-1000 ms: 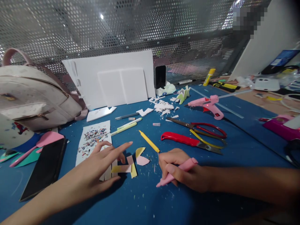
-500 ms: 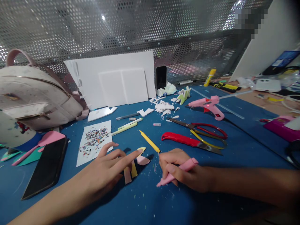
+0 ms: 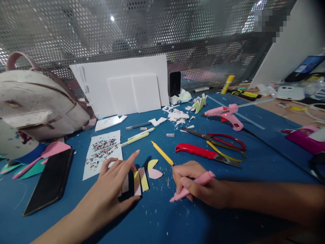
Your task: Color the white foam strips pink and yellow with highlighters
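My right hand is closed around a pink marker, its tip pointing down and left just over the blue mat. My left hand is spread low over small cut strips. Its thumb tip is at the lower end of a pink and yellow strip, and another finger is near the upper end; the index finger is raised. Right beside it lies a second yellow and pink strip. A yellow curved piece and a pink petal-shaped piece lie between my hands. A yellow marker lies beyond them.
A red-handled cutter, scissors and a pink glue gun lie to the right. Paper with colourful bits, a black phone and a backpack are left. White scraps lie behind.
My left hand has drawn back to the left off the yellow curved piece, index finger lifted and thumb now at the strips. The strips have shifted slightly. My right hand stays put.
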`<state>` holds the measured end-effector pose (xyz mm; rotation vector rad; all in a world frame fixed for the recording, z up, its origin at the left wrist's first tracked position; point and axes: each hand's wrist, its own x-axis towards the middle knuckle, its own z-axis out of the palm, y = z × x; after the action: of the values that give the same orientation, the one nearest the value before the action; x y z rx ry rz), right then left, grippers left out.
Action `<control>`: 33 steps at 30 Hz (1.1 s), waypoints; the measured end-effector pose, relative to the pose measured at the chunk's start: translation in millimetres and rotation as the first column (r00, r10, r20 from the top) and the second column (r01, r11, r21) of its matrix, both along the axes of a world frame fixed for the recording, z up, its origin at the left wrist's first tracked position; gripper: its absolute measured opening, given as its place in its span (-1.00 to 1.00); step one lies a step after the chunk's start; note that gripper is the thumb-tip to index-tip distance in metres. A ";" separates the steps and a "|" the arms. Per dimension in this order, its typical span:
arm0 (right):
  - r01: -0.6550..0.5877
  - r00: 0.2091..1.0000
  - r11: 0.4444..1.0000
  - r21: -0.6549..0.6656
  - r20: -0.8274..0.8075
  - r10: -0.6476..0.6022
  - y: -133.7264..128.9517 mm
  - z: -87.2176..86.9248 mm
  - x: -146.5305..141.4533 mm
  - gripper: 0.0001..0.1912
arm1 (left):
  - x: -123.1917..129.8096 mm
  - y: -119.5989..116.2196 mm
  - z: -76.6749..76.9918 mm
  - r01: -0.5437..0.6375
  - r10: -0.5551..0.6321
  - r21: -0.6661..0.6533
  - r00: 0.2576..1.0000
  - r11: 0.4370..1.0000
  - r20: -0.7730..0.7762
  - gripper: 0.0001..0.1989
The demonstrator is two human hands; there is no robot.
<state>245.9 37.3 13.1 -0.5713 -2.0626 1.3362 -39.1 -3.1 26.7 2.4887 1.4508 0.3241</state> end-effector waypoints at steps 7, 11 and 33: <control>-0.003 1.000 1.000 0.016 0.021 0.003 0.3 1.0 0.5 -0.63 | 1.4 5.6 1.1 0.003 -0.002 0.054 1.000 0.999 -0.026 -0.12; -0.007 1.000 1.000 0.009 0.026 0.007 0.2 0.2 1.0 -0.64 | 3.5 8.6 -1.3 0.002 -0.001 0.071 1.000 0.997 -0.019 -0.14; -0.039 0.998 0.999 -0.002 -0.044 0.038 2.4 -7.1 -7.9 -0.54 | -42.0 19.8 -1.7 0.263 -0.115 0.504 0.945 0.822 -0.306 0.01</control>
<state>238.0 39.7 6.0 -0.5011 -2.0460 1.3616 -81.2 16.7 25.0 3.2182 1.3147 0.4258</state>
